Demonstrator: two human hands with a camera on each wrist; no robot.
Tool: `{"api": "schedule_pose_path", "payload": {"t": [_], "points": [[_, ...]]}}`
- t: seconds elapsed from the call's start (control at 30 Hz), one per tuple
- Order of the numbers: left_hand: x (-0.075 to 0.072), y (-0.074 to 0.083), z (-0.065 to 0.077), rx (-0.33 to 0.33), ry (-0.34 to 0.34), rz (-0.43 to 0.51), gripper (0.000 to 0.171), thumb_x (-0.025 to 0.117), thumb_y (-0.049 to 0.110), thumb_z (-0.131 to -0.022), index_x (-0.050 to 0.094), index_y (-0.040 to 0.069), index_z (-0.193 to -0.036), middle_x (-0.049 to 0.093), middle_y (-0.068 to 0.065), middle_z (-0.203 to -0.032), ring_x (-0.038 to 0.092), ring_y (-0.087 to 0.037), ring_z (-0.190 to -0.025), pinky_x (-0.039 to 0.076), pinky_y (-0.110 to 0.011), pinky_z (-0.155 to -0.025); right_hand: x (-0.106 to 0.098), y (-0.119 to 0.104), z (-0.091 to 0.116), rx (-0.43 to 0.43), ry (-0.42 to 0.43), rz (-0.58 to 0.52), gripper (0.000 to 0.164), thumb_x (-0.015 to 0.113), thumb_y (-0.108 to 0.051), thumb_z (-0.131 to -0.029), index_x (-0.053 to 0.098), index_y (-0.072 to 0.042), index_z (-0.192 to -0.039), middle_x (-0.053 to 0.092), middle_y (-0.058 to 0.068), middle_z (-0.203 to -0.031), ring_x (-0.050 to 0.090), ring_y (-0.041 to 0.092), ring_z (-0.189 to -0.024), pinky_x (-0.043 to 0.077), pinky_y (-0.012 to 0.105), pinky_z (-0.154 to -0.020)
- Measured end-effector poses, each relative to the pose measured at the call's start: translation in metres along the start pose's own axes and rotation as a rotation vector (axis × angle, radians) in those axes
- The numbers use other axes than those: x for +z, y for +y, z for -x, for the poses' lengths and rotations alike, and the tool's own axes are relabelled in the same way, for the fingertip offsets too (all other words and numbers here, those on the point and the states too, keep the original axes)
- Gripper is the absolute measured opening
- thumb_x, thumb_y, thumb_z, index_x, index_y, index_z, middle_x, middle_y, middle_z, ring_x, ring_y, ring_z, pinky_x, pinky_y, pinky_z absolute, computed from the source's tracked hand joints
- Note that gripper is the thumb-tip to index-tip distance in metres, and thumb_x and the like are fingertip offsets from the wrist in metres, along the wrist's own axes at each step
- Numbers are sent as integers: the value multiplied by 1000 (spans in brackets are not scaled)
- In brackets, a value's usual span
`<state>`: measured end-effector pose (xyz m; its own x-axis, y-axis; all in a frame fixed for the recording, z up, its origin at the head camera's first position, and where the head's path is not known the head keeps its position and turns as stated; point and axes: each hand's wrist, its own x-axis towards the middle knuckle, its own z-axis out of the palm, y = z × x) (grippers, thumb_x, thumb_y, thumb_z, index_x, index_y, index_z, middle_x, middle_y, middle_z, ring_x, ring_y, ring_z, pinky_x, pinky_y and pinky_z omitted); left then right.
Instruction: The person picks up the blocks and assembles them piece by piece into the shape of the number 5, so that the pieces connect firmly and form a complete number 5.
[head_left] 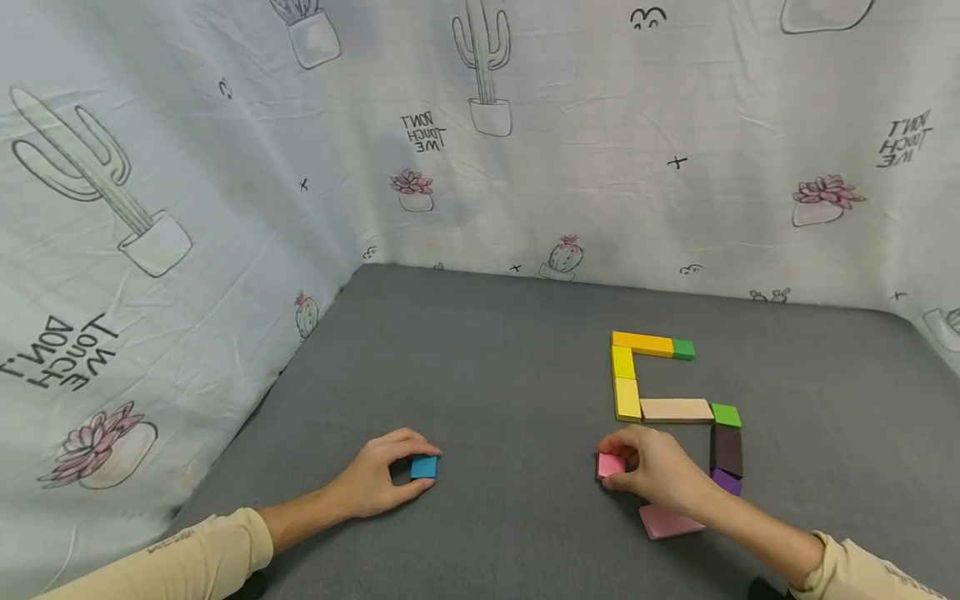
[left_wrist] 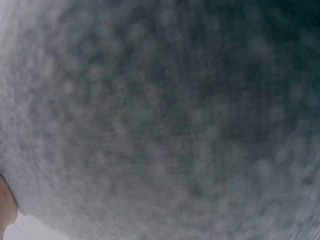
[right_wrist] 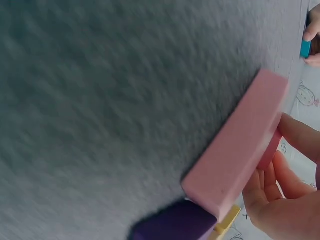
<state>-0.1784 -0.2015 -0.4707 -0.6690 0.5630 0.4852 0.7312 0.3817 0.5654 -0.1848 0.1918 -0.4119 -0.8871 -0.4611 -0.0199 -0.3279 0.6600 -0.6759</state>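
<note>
My left hand [head_left: 375, 475] pinches a small blue block [head_left: 423, 467] between thumb and fingers, on the left half of the grey table. Over at the right, the right hand [head_left: 663, 471] grips a small pink block [head_left: 611, 466] by its near and far sides. A longer light pink block [head_left: 670, 522] lies just below that hand, and in the right wrist view this light pink block [right_wrist: 240, 145] partly covers the held one [right_wrist: 270, 151]. Beside it a purple block [head_left: 726, 481] is partly hidden by the right wrist. The left wrist view is mostly blurred grey cloth.
An angular line of blocks runs beyond the right hand: orange [head_left: 642, 344], green [head_left: 683, 349], yellow [head_left: 626, 398], beige [head_left: 677, 410], light green [head_left: 726, 415] and dark brown [head_left: 727, 451]. A cactus-print curtain [head_left: 600, 150] borders the grey table [head_left: 487, 358] at the back and left.
</note>
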Motion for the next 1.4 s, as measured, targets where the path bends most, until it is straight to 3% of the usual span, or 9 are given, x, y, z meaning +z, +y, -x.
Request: {"api": "schedule_pose_path", "payload": {"t": [0.3,0.53,0.67,0.97,1.2,1.4], "points": [[-4,1,-5,-159,-45,42,33,79,17,-80,68,12,-110,63,5,-103,57,-8,-84,49,-26,-70,3,4,13,5,-21,6,32,85,-12,-70,69,-6,-97,60,-6,-86,53,8,-75,47,25,-64],[-7,2,-14,-119,-94,25,31,79,14,-80,68,9,-109,63,1,-101,57,-9,-81,49,-26,-69,3,5,21,-27,-28,-6,32,85,-13,-70,69,-7,-97,59,-6,-89,52,6,-75,47,24,-64],[-4,5,-22,-128,-127,34,29,77,18,-82,68,10,-109,63,1,-102,56,-9,-83,48,-26,-70,3,5,24,-38,-53,-16,32,84,-14,-72,68,-8,-99,58,-6,-90,51,6,-76,46,24,-64],[22,23,-58,-114,-180,115,31,78,17,-81,69,8,-110,62,3,-105,57,-10,-90,49,-27,-75,8,7,32,-86,-23,-46,32,84,-9,-69,68,-8,-96,57,-7,-88,52,5,-75,48,23,-61],[49,42,-93,-75,-283,178,33,79,15,-80,69,7,-111,62,3,-106,56,-8,-95,49,-24,-78,8,8,35,-118,-20,-43,33,85,-10,-70,68,-7,-98,58,-8,-90,54,4,-77,50,23,-65],[71,52,-115,-32,-389,173,33,78,16,-81,69,8,-112,62,2,-106,55,-4,-97,46,-18,-80,-1,5,37,-88,39,21,41,76,-36,-81,65,-8,-109,61,-6,-103,60,12,-91,51,32,-75]]}}
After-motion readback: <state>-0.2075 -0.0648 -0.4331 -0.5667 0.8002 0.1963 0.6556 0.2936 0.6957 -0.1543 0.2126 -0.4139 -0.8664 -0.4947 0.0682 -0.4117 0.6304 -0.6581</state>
